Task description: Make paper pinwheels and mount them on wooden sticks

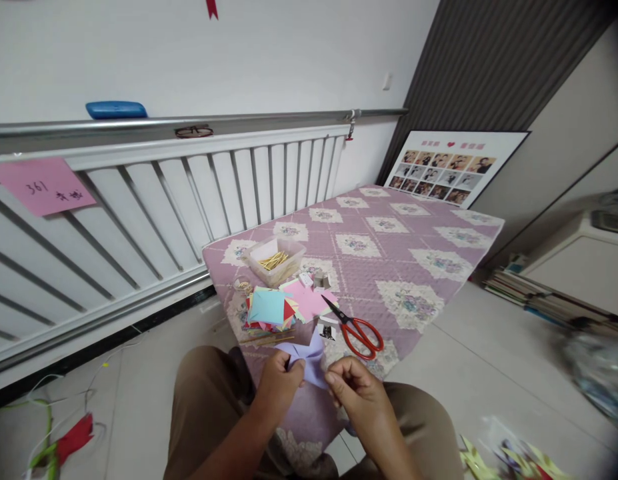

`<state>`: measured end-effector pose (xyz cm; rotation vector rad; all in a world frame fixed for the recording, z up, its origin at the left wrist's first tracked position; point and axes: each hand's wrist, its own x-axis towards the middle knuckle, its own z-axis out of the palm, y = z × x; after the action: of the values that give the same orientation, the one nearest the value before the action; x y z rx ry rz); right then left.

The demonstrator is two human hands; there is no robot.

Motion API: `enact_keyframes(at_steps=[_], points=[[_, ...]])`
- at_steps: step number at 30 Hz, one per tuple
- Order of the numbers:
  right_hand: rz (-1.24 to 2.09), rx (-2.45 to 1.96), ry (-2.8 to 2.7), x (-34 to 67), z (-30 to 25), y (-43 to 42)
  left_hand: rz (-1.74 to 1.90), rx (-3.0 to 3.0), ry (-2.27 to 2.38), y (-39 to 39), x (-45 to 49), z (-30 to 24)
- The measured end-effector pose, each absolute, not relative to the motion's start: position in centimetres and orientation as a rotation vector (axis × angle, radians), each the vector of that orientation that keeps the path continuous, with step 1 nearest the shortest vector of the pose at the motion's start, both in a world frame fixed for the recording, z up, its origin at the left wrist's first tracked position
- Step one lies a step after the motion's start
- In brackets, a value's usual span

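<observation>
Both hands, left hand and right hand, grip a lilac paper near red scissors.

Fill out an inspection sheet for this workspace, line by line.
Surface: low table under a purple quilted floral cover.
Job's things: lavender paper sheet, pinched at its near edge by left hand and right hand.
Clutter: stack of coloured paper, red-handled scissors, clear plastic box holding thin yellow strips.
Grippers: both hands closed on the sheet.
Cables: thin white cord on the floor at left.
Surroundings: white radiator bearing a pink note, photo board, stacked books.
</observation>
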<state>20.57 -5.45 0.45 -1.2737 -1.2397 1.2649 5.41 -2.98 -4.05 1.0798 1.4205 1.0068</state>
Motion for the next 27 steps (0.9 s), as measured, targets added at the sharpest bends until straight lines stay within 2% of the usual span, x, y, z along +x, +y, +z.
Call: enact_keyframes(at_steps=[9,16,27], points=[[0.820,-1.348,-1.610,20.3,0.4,-5.6,1.041,1.216,1.464,-3.4,6.1,-3.0],[0.409,-1.227,-1.864,20.0,0.7,-5.5,1.007,1.257,1.436,-3.2,6.5,-3.2],[0.222,-1.232,-1.980,20.0,-0.4,-5.1,0.996,1.194,1.435,-3.4,6.9,-2.8]])
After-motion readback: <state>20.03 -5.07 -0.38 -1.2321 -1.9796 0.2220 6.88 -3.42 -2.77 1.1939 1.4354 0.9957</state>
